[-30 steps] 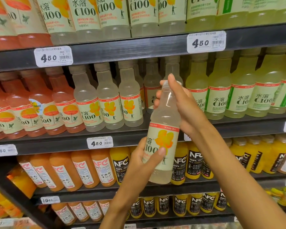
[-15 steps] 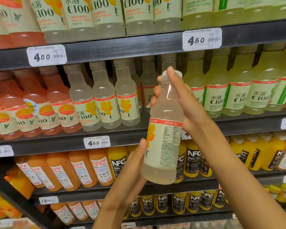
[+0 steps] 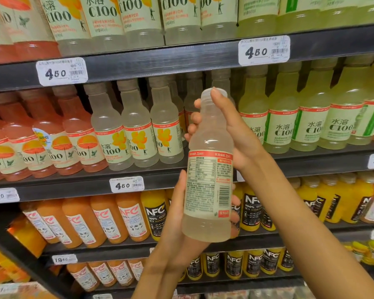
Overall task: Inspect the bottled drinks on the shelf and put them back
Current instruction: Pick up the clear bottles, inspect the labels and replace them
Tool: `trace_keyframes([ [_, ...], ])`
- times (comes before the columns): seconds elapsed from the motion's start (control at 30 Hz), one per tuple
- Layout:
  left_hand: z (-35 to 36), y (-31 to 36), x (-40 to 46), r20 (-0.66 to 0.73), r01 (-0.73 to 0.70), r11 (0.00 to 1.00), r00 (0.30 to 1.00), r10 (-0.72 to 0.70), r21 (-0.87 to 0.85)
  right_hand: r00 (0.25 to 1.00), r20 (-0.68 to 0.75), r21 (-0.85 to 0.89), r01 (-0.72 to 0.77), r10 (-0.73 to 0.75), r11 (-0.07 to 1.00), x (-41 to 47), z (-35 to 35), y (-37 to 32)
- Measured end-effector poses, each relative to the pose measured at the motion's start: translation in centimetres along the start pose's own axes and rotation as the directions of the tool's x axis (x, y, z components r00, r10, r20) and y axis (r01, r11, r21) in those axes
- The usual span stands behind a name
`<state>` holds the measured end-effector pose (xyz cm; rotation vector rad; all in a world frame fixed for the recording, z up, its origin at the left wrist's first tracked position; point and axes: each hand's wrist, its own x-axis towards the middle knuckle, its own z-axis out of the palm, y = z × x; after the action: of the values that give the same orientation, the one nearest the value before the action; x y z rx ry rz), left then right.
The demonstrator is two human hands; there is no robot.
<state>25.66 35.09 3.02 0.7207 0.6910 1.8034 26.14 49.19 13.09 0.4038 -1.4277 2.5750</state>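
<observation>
I hold a pale, cloudy C100 bottle [image 3: 208, 169] upright in front of the middle shelf [image 3: 138, 175]. Its back label with the nutrition table and barcode faces me. My right hand [image 3: 231, 130] grips the neck and shoulder, with a finger lying up along the white cap. My left hand [image 3: 177, 210] cups the base from below, its thumb along the left side of the label and fingertips showing at the right. A gap in the shelf row lies behind the bottle, between the pale bottles [image 3: 136, 134] and the yellow-green ones [image 3: 281, 126].
Orange-red C100 bottles [image 3: 41, 139] fill the left of the middle shelf. More C100 bottles stand on the shelf above. Orange and yellow NFC juice bottles [image 3: 156, 214] line the lower shelves. White price tags [image 3: 126, 184] reading 4.50 hang on the shelf edges.
The bottle has turned about its upright axis: the yellow-flower front label has swung away and the printed back label now faces me. Both hands kept hold of it.
</observation>
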Motion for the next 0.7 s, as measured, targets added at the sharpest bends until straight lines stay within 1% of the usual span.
trace_keyframes([
  [0.03,-0.2,0.0,0.0,-0.027,-0.004,0.999,1.000,0.005,0.039,1.000,-0.004,-0.012,0.008,-0.008,1.000,0.1,0.0,0.0],
  [0.07,-0.4,0.0,0.0,-0.090,-0.024,0.992,0.995,0.035,0.125,1.000,-0.018,-0.040,0.016,-0.017,0.999,0.1,0.0,-0.1],
  [0.13,-0.8,0.3,-0.3,-0.234,-0.062,0.933,0.960,0.153,0.355,0.996,-0.076,-0.138,0.034,-0.044,0.990,-0.2,0.1,-0.4],
  [0.2,-0.8,0.3,-0.8,-0.257,-0.059,0.863,0.942,0.214,0.501,0.984,-0.141,-0.258,0.064,-0.104,0.964,-0.5,0.1,-0.6],
  [0.27,-0.6,0.1,-1.0,-0.267,-0.045,0.814,0.933,0.242,0.580,0.968,-0.191,-0.351,0.090,-0.165,0.932,-0.6,0.3,-0.7],
  [0.33,-0.4,-0.2,-0.9,-0.272,-0.051,0.780,0.921,0.278,0.624,0.958,-0.224,-0.396,0.079,-0.179,0.915,-0.6,0.5,-0.5],
  [0.4,0.0,-0.1,-0.9,-0.279,-0.059,0.786,0.916,0.288,0.616,0.963,-0.215,-0.417,0.059,-0.161,0.907,-0.5,0.5,-0.7],
  [0.47,0.0,0.2,-1.0,-0.271,-0.071,0.860,0.933,0.237,0.506,0.981,-0.156,-0.402,0.045,-0.117,0.915,-0.7,0.3,-1.2],
  [0.5,0.0,0.4,-1.1,-0.226,-0.093,0.903,0.953,0.203,0.419,0.989,-0.118,-0.375,0.042,-0.093,0.926,-0.7,0.1,-1.3],
  [0.57,0.5,0.5,-1.2,-0.097,-0.123,0.961,0.984,0.151,0.246,0.998,-0.041,-0.274,0.038,-0.051,0.961,-0.8,-0.1,-1.3],
  [0.6,0.8,0.4,-1.1,-0.058,-0.113,0.973,0.990,0.127,0.200,0.999,-0.003,-0.208,0.037,-0.039,0.977,-0.8,-0.1,-1.2],
  [0.7,1.2,-0.7,-0.7,-0.033,-0.073,0.987,0.996,0.079,0.144,0.996,0.078,-0.035,0.042,-0.039,0.998,-0.6,0.4,-0.4],
])
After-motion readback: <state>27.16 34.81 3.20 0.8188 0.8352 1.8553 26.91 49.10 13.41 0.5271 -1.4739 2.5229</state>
